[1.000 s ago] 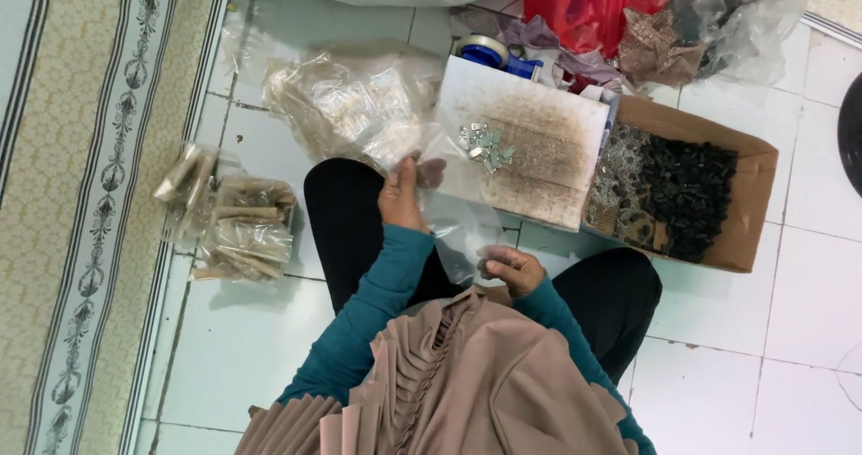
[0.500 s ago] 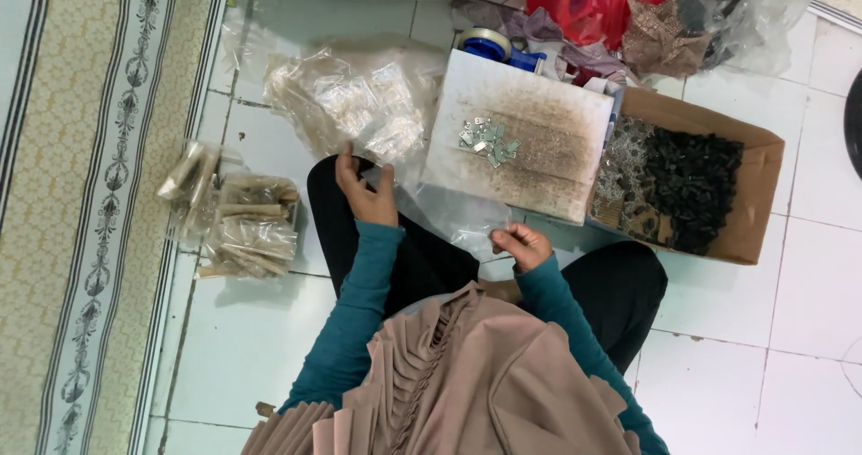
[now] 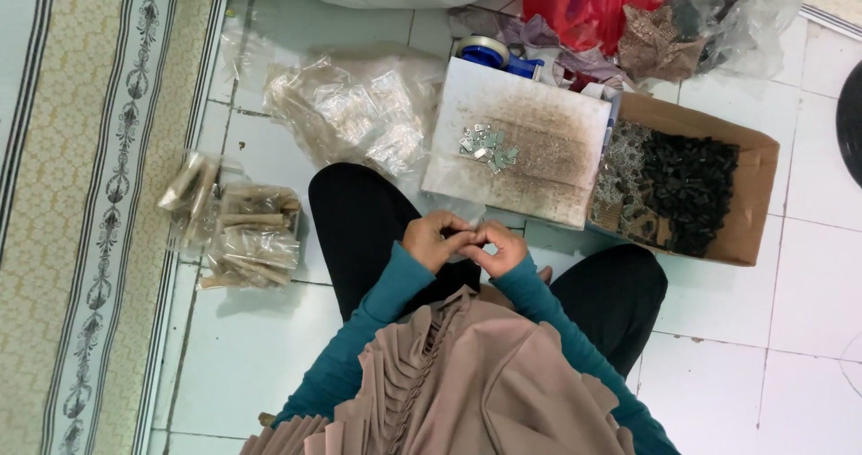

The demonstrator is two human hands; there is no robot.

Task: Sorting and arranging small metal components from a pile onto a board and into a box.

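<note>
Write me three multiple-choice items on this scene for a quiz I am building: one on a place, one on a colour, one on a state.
1. Where do the small shiny metal pieces lie?
A. on the white board
B. on the carpet
C. in the person's lap

2. What colour are the sleeves?
A. red
B. teal
C. white

3. How are the left hand and right hand?
A. spread far apart
B. both in the cardboard box
C. together, fingers meeting over the lap

Answers: 1 A, the pieces sit in a cluster on the board; 2 B, both forearms are teal; 3 C, the hands touch in front of the body.
</note>
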